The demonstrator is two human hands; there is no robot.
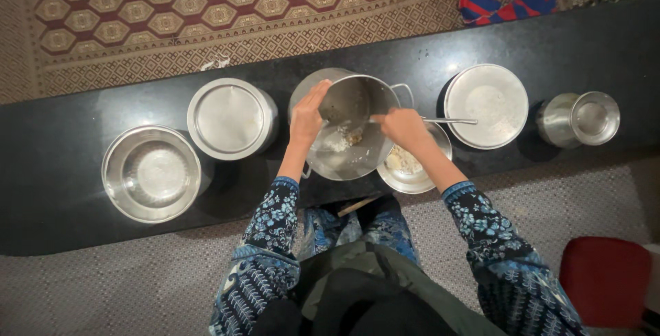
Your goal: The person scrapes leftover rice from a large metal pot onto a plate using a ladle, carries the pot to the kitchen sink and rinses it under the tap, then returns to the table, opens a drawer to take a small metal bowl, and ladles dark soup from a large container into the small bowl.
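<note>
Head view only: pot [347, 126] sits mid-counter [55, 171], tilted toward the person, a bit of whitish food [340, 140] at the bottom. Left hand [307, 117] on the pot's left rim, fingers [316, 95] fairly straight and close together, laid along the rim edge; thumb side hidden, so can't tell if it's a real grip or just steadying. Right hand [403, 128] over the pot's right rim, fingers curled tight round a spoon [447, 121]; handle sticks out right past the knuckles, working end goes into the pot toward the food, tip not clear. Small bowl [416, 164] w/ pale food just below the right hand, touching the pot's side.

Left of pot: lidded pot [230, 117], then empty steel bowl [151, 173]. Right: steel plate [486, 106], then small steel jug [579, 119]. Patterned rug [172, 13] beyond the counter, red stool [605, 281] bottom right.
</note>
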